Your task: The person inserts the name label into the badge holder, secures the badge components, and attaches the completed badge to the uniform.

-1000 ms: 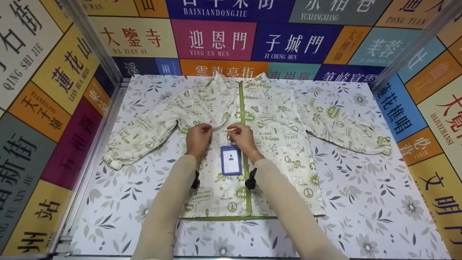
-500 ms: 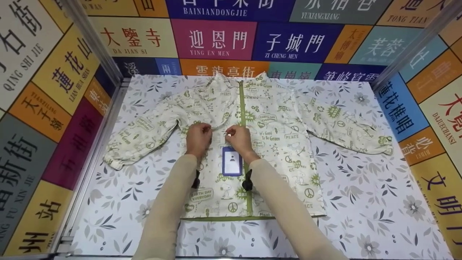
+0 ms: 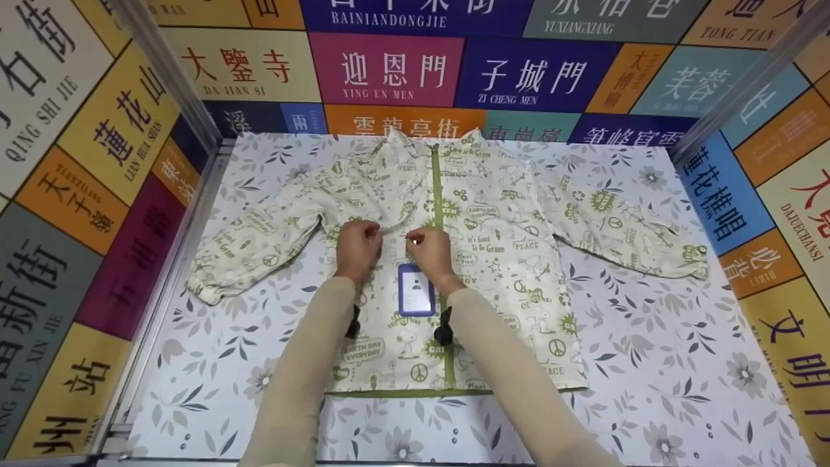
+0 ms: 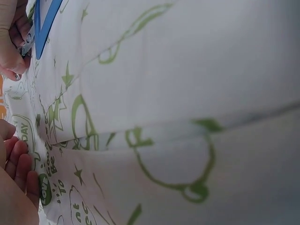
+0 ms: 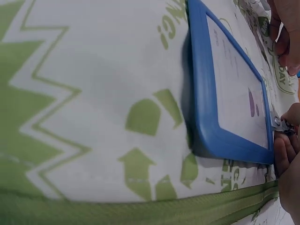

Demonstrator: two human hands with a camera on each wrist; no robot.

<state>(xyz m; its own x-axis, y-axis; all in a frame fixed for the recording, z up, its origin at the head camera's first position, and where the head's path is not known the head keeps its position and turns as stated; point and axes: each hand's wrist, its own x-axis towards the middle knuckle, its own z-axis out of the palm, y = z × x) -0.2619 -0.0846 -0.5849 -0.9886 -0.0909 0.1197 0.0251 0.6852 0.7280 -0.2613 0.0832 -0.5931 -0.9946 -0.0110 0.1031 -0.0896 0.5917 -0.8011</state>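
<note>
A white jacket (image 3: 493, 285) with green print and a green zip strip lies spread out, front up. My left hand (image 3: 358, 250) pinches the jacket's cloth at the chest, beside a slanting fold. Just to the right, my right hand (image 3: 431, 254) holds the metal clip (image 5: 276, 120) of a blue-framed badge holder (image 3: 416, 290) between thumb and fingers. The badge holder lies on the jacket below that hand, card side up. In the left wrist view a narrow slit-like seam (image 4: 79, 143) runs across the cloth near my left fingers.
The jacket's sleeves (image 3: 259, 250) stretch out to both sides on a table (image 3: 214, 389) with a leaf-and-flower cover. Panels (image 3: 389, 71) with large lettering enclose the back and sides, joined by metal posts (image 3: 175, 71).
My right hand has tipped the clip and come slightly lower, so the badge holder now lies flat under it. The left hand keeps its hold at the same spot.
</note>
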